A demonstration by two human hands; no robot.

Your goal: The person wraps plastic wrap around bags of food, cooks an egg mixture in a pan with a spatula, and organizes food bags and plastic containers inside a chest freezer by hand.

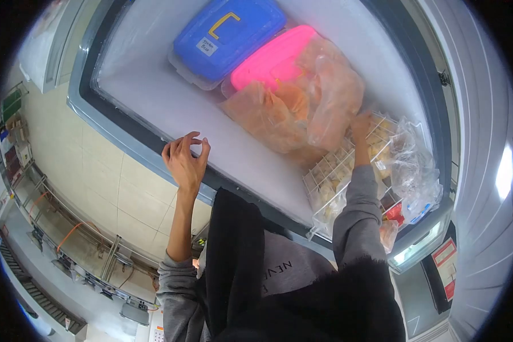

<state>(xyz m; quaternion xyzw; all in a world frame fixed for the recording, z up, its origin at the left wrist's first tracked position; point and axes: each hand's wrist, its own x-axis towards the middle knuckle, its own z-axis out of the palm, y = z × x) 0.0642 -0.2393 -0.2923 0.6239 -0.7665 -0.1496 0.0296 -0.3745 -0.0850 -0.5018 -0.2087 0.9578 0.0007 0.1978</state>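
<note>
My left hand (185, 162) is at the near rim of a chest freezer (119, 151), fingers bent but apart, holding nothing. My right hand (360, 126) reaches down inside, at the far edge of a white wire basket (337, 166) and right beside a cloudy orange-tinted plastic bag (339, 105). Its fingertips are blurred and partly hidden, so I cannot tell what they grip. Pale pieces of food in clear bags (328, 191) fill the basket. More orange-tinted bags (265, 117) lie to the left, against a bright pink lid (271, 57).
A blue lidded box (228, 40) with a yellow handle and a white label stands at the freezer's far end. Crumpled clear plastic bags (413, 165) and a red packet (394, 214) sit at the basket's right. Wire racks (88, 256) run along the left.
</note>
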